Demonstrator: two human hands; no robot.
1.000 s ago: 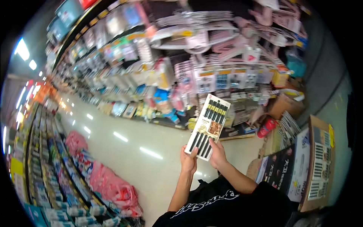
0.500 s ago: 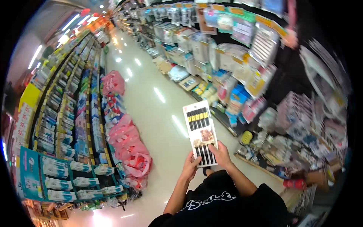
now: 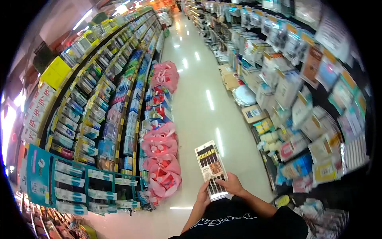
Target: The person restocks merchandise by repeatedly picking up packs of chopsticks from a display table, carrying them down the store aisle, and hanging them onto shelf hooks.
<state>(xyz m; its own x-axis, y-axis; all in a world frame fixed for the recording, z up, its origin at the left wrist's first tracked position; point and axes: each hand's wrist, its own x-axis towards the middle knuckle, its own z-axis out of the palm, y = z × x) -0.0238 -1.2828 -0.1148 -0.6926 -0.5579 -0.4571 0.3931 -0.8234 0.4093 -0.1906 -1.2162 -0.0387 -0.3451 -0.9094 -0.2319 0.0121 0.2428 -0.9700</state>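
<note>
Pack (image 3: 211, 169) white, sticks (image 3: 207, 160) black (yellow bands (image 3: 206, 153)); bags (image 3: 160, 144) pink; shirt (image 3: 270, 227) black, white lettering (image 3: 221, 220)

Open aisle (image 3: 193, 107) — pink bags (image 3: 167, 137) at left

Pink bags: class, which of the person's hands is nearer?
Left. The left hand is right of the bags, at the left edge of the pack; the right hand is farther right, at its other edge.

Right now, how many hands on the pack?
2: left hand at the pack's lower left edge, right hand at its lower right. No others in view.
</note>
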